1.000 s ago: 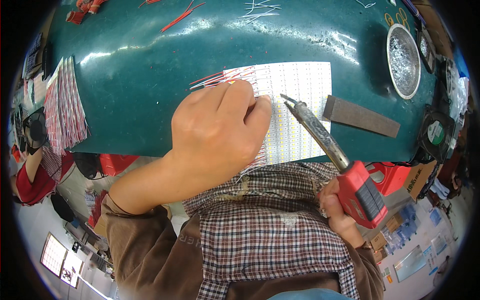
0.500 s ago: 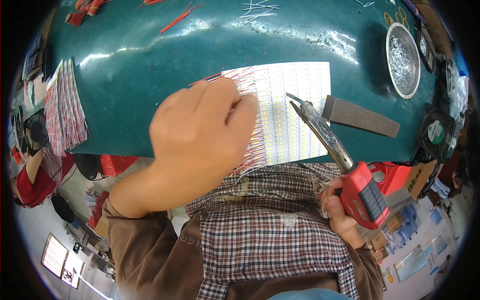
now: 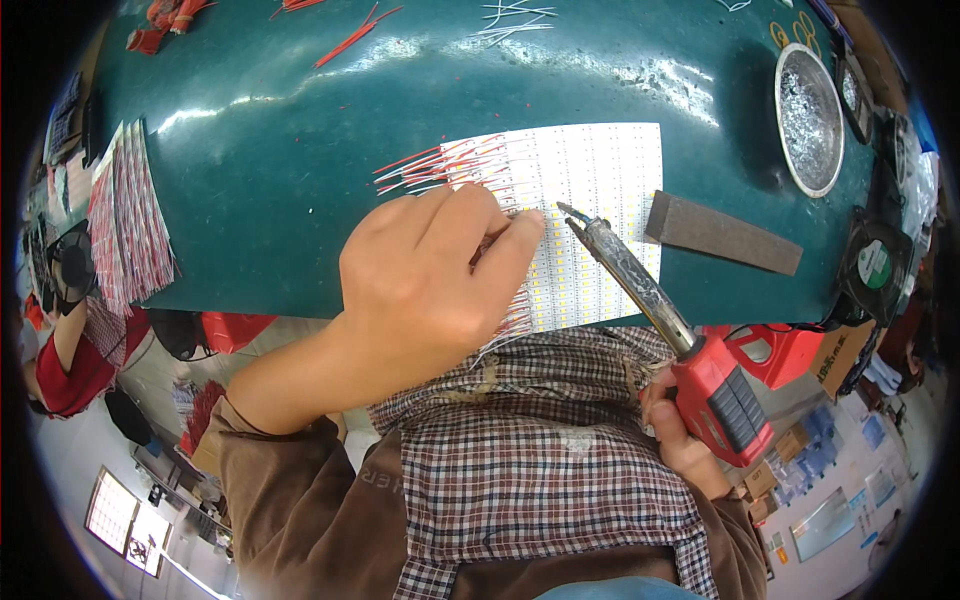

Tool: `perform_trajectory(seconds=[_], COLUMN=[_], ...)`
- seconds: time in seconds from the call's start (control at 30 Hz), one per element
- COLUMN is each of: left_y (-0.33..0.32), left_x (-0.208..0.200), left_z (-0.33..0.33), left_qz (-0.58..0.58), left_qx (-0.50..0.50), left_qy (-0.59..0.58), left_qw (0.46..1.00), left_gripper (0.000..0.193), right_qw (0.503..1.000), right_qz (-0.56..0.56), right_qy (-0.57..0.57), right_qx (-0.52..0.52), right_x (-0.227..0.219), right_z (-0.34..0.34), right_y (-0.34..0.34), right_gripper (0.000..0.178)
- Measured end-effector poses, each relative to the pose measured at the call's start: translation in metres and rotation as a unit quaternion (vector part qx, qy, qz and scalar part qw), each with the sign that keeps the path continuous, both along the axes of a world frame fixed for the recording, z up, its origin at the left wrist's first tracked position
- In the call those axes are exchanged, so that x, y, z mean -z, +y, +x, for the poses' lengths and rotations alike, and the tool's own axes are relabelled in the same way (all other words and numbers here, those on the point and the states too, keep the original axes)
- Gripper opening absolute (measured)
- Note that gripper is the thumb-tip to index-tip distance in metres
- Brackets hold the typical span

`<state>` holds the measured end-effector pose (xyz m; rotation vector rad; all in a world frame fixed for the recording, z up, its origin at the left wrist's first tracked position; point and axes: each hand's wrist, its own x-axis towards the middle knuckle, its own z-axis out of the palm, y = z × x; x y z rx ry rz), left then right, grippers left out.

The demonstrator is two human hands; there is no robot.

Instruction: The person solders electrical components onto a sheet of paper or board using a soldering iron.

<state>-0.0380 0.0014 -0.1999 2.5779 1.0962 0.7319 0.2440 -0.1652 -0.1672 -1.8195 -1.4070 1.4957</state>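
A white LED board point(image 3: 625, 160) with rows of small yellow chips lies at the table's near edge. Red and white wires point(image 3: 412, 170) stick out from its left side. Over these wires my left hand point(image 3: 425, 265) is closed in a pinch, its thumb reaching onto the board; whatever is between the fingertips is hidden. My right hand point(image 3: 675, 435) grips a red-handled soldering iron point(image 3: 720, 400), partly behind the handle. The iron slants up and left, its tip above the middle of the board, a short way right of my left thumb.
Right of the board is a dark grey rectangular bar point(image 3: 725, 232). A round metal bowl point(image 3: 808, 120) with silvery bits stands far right, near a black fan point(image 3: 870, 262). Wired strips point(image 3: 130, 215) hang at the table's left. Loose red wires point(image 3: 355, 38) and white wires point(image 3: 513, 22) lie farther back.
My left hand has moved right and slightly nearer to me, uncovering more wires at the board's far left corner. The iron's tip has shifted a little left and nearer.
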Motion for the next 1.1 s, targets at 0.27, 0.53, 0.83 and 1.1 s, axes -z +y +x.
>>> perform_trajectory(seconds=[0.27, 0.53, 0.83, 1.1], left_y=[-0.001, -0.002, -0.003, -0.004], left_x=[0.004, 0.003, 0.0, 0.001], left_z=[0.003, 0.005, 0.006, 0.008], left_qz=[0.03, 0.021, 0.01, 0.0], left_qx=[-0.011, -0.023, -0.034, -0.04], left_qy=[-0.003, 0.002, 0.019, 0.002], left_qw=[0.999, 1.0, 0.999, 0.999], left_gripper=[0.033, 0.031, 0.031, 0.029], right_qw=[0.999, 0.998, 0.999, 0.999], right_qz=[0.04, 0.061, 0.042, -0.013], right_qy=[-0.023, -0.029, -0.009, 0.011], right_qx=[0.002, -0.01, 0.018, 0.052], right_x=[0.008, 0.011, 0.005, -0.002], right_z=[-0.001, -0.003, -0.003, -0.005], right_y=[-0.004, -0.002, 0.0, 0.001], right_gripper=[0.016, 0.016, 0.018, 0.017])
